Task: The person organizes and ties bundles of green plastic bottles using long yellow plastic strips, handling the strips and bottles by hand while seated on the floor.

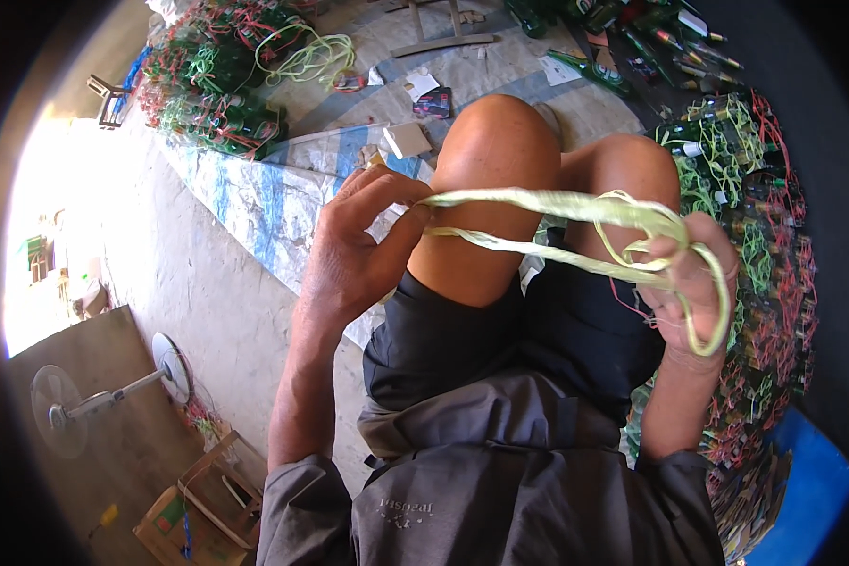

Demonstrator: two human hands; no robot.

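Observation:
A pale yellow-green plastic twine [559, 204] is stretched between my two hands above my bare knees. My left hand [361, 247] pinches one end of it between thumb and fingertips. Loops of the same twine wrap around the fingers of my right hand [693, 283] and hang down past its palm. Two strands run side by side from hand to hand, the upper one thicker. Motion blurs my right hand and the twine near it. A thin pink strand [630, 301] dangles by my right hand.
Green glass bottles bundled with red and green twine [212, 92] stand at upper left, and more stacked bottles [757, 212] line the right. A loose twine coil [318, 56] lies on a striped tarp [354, 148]. A pedestal fan [106, 403] and a cardboard box [184, 527] are at lower left.

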